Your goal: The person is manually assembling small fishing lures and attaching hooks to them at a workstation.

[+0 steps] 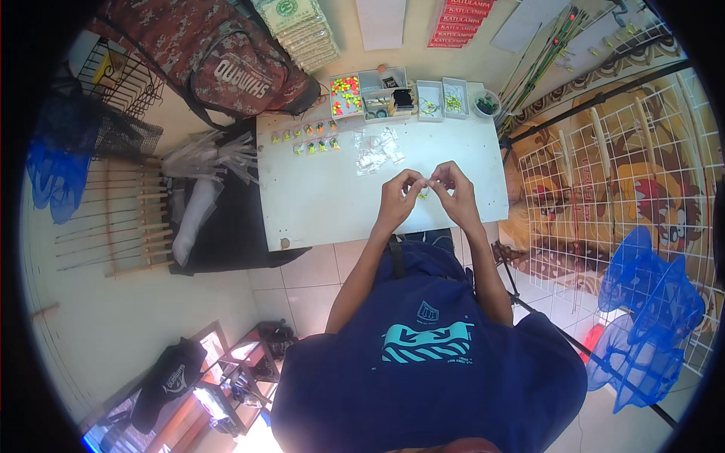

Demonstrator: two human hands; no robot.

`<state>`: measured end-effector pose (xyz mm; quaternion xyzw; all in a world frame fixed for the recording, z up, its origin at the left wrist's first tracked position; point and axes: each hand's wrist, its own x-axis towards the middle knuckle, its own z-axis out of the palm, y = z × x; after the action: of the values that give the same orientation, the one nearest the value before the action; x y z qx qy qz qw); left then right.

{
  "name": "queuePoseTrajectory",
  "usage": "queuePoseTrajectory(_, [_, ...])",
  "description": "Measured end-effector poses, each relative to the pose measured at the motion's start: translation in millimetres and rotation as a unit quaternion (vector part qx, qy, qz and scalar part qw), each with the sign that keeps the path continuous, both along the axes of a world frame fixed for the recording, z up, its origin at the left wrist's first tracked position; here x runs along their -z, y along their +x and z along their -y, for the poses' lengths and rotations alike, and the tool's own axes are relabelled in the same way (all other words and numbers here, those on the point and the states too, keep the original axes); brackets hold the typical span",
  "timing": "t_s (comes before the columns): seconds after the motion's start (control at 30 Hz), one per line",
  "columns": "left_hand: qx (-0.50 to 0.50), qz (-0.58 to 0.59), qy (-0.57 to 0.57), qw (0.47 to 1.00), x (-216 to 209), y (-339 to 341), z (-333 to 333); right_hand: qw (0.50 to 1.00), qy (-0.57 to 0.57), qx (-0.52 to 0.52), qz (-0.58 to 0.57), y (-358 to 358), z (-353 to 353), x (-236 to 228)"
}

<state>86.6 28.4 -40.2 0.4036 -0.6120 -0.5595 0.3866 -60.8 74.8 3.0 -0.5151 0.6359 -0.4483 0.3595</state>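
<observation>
Above the near part of the white table [325,204], my left hand [398,198] and my right hand [454,195] meet with their fingertips pinched together. A small looped thing with yellow-green bits [423,194] hangs between them, held at the fingertips; its exact kind is too small to make out. Just beyond my hands lies a loose pile of small clear plastic bags [377,151]. To their left, several small round items with yellow, green and orange bits [310,138] lie in two rows.
Along the far table edge stand a compartment box [388,113] with bright small floats in one section, two white trays [430,101] and a round tub [486,103]. A camouflage bag [249,68] leans at the far left. A white wire rack [604,189] and blue nets [642,294] are right.
</observation>
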Motion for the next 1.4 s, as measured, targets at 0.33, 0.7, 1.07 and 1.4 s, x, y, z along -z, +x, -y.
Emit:
queuePoseTrajectory(0.33, [-0.030, -0.036, 0.084, 0.995, -7.4, -13.7, -12.2, 1.000, 0.010, -0.002, 0.024, -33.0, 2.8, 13.2])
queuePoseTrajectory(0.7, [-0.086, -0.027, 0.126, 0.988, -3.5, -12.1, -32.4, 0.992, 0.074, -0.030, 0.095, -35.4, -1.9, 27.7])
queuePoseTrajectory(1.07, [-0.177, -0.099, 0.179, 0.963, 15.1, 58.5, -28.8, 0.962, 0.149, -0.084, 0.212, 39.0, 27.3, 32.6])
queuePoseTrajectory(1.4, [-0.136, -0.058, 0.225, 0.963, 29.8, 171.0, 12.8, 0.953, 0.159, -0.136, 0.220, 147.7, 71.9, 75.5])
